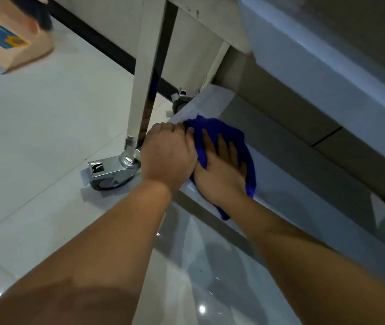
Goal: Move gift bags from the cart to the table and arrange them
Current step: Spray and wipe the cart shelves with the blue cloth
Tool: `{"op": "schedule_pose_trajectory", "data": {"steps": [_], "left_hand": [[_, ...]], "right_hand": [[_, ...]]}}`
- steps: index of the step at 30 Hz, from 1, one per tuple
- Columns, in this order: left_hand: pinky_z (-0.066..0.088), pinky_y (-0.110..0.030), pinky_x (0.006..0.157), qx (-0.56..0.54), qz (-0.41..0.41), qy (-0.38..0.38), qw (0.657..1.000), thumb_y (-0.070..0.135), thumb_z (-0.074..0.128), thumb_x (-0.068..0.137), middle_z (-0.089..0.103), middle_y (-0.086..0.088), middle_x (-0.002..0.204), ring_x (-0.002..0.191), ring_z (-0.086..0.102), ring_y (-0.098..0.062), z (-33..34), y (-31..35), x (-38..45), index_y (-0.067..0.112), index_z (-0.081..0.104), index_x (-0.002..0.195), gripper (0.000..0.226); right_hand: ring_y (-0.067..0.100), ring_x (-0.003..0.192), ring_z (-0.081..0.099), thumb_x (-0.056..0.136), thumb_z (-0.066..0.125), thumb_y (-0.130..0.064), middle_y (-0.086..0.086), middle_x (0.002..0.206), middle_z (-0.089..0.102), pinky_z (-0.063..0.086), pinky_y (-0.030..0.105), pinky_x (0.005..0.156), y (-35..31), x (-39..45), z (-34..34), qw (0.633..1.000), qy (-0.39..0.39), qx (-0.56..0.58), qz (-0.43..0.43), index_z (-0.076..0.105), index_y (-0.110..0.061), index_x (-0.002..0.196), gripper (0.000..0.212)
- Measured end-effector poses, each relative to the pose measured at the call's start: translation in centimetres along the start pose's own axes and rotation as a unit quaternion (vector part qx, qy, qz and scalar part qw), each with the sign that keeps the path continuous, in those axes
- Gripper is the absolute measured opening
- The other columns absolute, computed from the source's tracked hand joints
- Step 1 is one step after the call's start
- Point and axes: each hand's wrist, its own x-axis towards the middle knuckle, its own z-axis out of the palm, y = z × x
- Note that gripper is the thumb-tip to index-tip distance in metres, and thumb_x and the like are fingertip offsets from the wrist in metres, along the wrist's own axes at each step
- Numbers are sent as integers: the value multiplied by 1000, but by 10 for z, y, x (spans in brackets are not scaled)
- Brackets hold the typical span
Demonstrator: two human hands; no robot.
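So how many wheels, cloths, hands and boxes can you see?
Grey cart wheels with metal brackets: 2
Bright blue fuzzy cloth: 1
Hands: 2, left hand, right hand
Tan cardboard box with blue label: 1
Total: 6

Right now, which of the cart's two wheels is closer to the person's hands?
The near caster, at the foot of the upright post, sits just beside the left hand. The far caster lies beyond the blue cloth, farther from both hands.
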Motion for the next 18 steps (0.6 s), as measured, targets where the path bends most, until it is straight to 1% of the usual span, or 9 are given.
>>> {"op": "schedule_pose_trajectory", "data": {"steps": [1,3,6,8,11,13,15,18], "left_hand": [[49,-43,80,-11,-13,-3,1000,34,32,103,68,-14,84,87,58,-30,-1,1,0,8,69,91,47],[48,-41,83,-34,-40,3,999,35,32,103,68,-13,87,91,58,-29,-2,3,2,8,71,91,48],[48,-44,87,-25,-39,13,999,35,31,101,69,-14,85,88,59,-30,2,9,4,6,73,87,52],[46,-47,92,-2,-22,14,1000,34,28,100,69,-15,87,90,59,-32,5,11,3,5,73,86,55],[40,-50,103,-6,9,-14,1000,36,22,102,72,-12,96,103,59,-35,10,7,0,9,70,93,56],[38,-51,107,-21,40,-16,999,37,25,102,74,-10,99,108,61,-35,16,4,-4,12,72,97,53],[40,-50,106,-30,76,-8,997,38,34,102,75,-9,102,106,63,-32,20,8,-12,12,73,105,48],[41,-47,105,-8,108,-25,994,42,37,101,73,-6,108,106,61,-27,24,16,-20,14,70,116,47]], "right_hand": [[31,154,5,96,24,-65,2,169,6,17,62,119,0,-15,1,1000,11,5,-6,-4,-42,157,71],[28,154,6,97,14,-67,-1,169,9,16,59,120,5,-42,2,1000,23,18,-12,-3,-45,156,65],[23,154,3,98,14,-70,-7,168,8,14,56,122,15,-59,2,999,21,23,-16,-9,-50,154,64],[24,154,5,96,18,-71,-9,168,11,16,57,121,18,-53,1,999,28,38,-15,-4,-52,153,64],[25,154,9,96,28,-68,-7,167,14,19,60,119,21,-29,2,997,45,57,9,4,-47,154,67],[24,155,5,97,29,-67,-7,168,9,17,60,120,28,-8,3,998,31,44,30,0,-45,156,69],[21,155,1,96,27,-70,-10,169,4,13,58,121,38,14,4,997,21,40,54,-4,-47,156,71],[23,154,7,93,26,-76,-9,168,8,14,59,120,57,54,1,996,49,49,63,0,-43,157,77]]}}
